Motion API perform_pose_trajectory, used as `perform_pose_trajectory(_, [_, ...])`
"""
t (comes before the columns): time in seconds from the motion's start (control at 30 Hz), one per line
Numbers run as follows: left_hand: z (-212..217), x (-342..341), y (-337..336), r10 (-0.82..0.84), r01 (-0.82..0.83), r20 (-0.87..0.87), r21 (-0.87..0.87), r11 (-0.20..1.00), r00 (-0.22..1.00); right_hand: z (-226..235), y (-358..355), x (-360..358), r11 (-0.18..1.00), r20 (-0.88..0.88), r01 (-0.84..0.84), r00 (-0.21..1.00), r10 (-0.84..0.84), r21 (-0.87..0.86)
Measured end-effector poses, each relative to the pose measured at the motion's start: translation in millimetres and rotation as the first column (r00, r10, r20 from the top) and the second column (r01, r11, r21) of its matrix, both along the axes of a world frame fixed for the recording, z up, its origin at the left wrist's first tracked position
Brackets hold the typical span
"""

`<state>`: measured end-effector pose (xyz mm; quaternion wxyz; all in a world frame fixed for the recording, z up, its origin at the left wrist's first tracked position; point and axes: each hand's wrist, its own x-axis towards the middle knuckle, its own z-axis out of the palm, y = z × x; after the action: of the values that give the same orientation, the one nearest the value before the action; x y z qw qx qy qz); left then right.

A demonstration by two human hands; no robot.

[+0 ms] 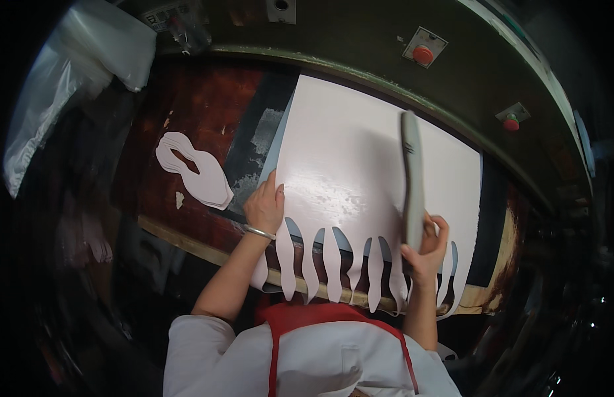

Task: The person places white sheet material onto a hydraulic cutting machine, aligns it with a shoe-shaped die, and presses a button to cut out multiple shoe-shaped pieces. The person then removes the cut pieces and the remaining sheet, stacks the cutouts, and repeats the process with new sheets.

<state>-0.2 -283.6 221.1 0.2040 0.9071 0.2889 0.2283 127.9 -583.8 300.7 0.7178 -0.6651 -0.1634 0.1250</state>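
Head view: both forearms come up from the lower edge over a white top and a red apron [300,316]. The left hand [265,205] lies flat, palm down, fingers pressed together and pointing away from the body, on the near left corner of a large pale pink sheet [346,165] spread on the worktop [207,112]. A thin metal bangle [260,232] circles that wrist. The left arm runs straight and slightly outward from the shoulder.

The right hand [427,243] is raised at the sheet's near right part, fingers curled shut around the near end of a long, narrow grey cutting die [413,178], thumb on its left side. The die stands up on edge and reaches away from the hand toward the far rim of the sheet. The right forearm rises nearly upright beneath it.

Just nearer than both hands, the sheet's front edge is cut into a row of wavy pink strips [333,271] hanging over the worktop's wooden lip, with dark gaps between them. Well to the left of the left hand lies a small stack of cut pink shapes [201,175] on the dark red surface. Beyond the right hand, on the curved machine frame, sit two red push buttons [423,54].
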Motion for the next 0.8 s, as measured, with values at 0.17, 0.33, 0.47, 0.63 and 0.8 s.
perform_pose_trajectory(0.17, [2,-6,2,-0.021,0.020,0.037,0.031,0.999,0.999,-8,157,-16,0.918,0.028,-0.064,0.996,0.081,-0.391])
perform_pose_trajectory(0.33, [6,-11,2,-0.020,0.018,0.047,0.039,0.999,0.999,-27,219,-53,0.793,0.532,0.277,0.844,0.070,-0.543])
perform_pose_trajectory(0.47, [9,-17,0,-0.022,0.023,-0.036,0.017,1.000,0.999,-37,213,-60,0.760,0.517,0.235,0.842,0.152,-0.606])
perform_pose_trajectory(0.63, [27,-18,7,-0.049,0.038,-0.142,-0.082,0.996,0.989,-33,163,-23,0.845,0.173,0.030,0.982,0.074,-0.535])
perform_pose_trajectory(0.8, [95,-46,9,0.005,-0.161,-0.335,-0.441,0.883,0.942,8,46,95,0.657,0.152,0.557,0.809,-0.568,-0.508])
